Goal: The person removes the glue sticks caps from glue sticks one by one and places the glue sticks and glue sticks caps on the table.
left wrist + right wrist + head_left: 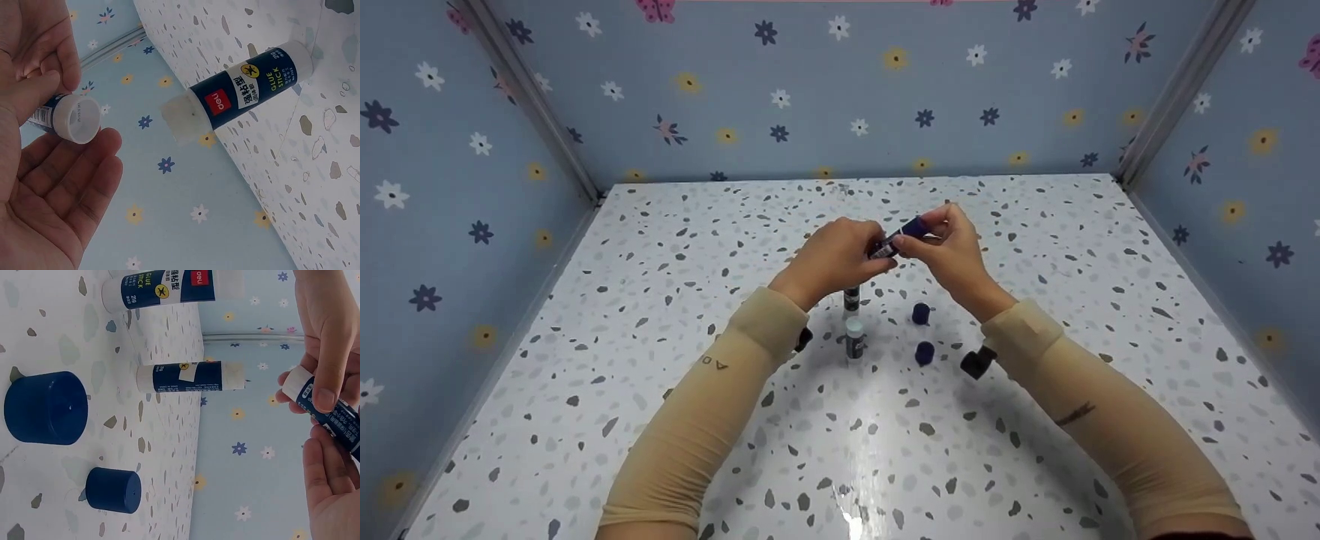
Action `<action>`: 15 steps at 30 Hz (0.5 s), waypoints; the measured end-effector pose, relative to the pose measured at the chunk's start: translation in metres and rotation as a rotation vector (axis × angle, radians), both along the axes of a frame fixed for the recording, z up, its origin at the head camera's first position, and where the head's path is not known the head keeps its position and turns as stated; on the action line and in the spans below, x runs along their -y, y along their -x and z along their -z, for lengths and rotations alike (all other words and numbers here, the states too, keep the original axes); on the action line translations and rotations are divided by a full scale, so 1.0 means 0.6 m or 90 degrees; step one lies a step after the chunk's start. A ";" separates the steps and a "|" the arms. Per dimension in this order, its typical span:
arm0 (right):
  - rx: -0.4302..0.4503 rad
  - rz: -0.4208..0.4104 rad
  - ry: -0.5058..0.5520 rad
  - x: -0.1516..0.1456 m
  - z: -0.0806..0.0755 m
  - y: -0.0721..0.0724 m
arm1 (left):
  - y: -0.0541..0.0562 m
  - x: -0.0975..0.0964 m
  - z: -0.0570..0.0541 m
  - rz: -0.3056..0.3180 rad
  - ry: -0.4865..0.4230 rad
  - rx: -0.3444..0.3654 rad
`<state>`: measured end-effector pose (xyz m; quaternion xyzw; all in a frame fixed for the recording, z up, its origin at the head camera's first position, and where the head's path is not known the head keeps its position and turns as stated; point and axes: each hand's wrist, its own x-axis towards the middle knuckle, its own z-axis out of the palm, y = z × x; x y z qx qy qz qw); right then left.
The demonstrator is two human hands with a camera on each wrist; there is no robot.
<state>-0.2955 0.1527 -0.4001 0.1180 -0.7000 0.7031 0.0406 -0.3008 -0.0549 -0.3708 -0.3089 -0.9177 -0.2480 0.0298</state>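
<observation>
Left hand: thumb laid over the white base end of a glue stick, fingers beneath, so that end is pinched between them.
Right hand: thumb and fingertips grip the same stick at its dark blue cap end; the two hands nearly meet.
Where the held stick is: up off the table, tilted between both hands, beyond the standing pair.
Its make: a slim plastic cylinder, round white base with a hollow end; barcode and fine white print on navy, too small for me to read.
Sleeves: beige stretch cloth, wrinkled along both forearms, with small dark marks; a black block sits at the right wrist.
Near stick: upright on the table, uncapped, its top cloudy white and translucent, its label smooth and glossy.
Far stick: upright too, just behind the near one, uncapped, its label crowded with tiny lettering.
Writing: the near stick shows a red square with "deli", a yellow round emblem and "GLUE STICK", with Chinese characters on a white panel.
Near cap: short, glossy blue plastic, open end down, a tiny dot in its flat top.
Far cap: same shape and blue, a little apart from the first; both sit to the right of the standing sticks.
Table: shiny white, flecked with grey and brown chips like terrazzo.
Walls: pale blue, printed with white, yellow and navy flowers, metal rails running up the corners.
</observation>
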 end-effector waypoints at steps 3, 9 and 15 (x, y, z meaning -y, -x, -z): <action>-0.005 -0.002 -0.016 -0.002 0.000 0.000 | -0.001 0.002 -0.001 0.007 -0.005 -0.006; -0.021 -0.035 -0.078 -0.008 0.001 0.000 | 0.000 0.009 -0.002 0.017 0.001 -0.023; -0.072 -0.070 -0.171 -0.016 0.006 -0.003 | -0.001 0.014 -0.002 0.009 0.036 -0.052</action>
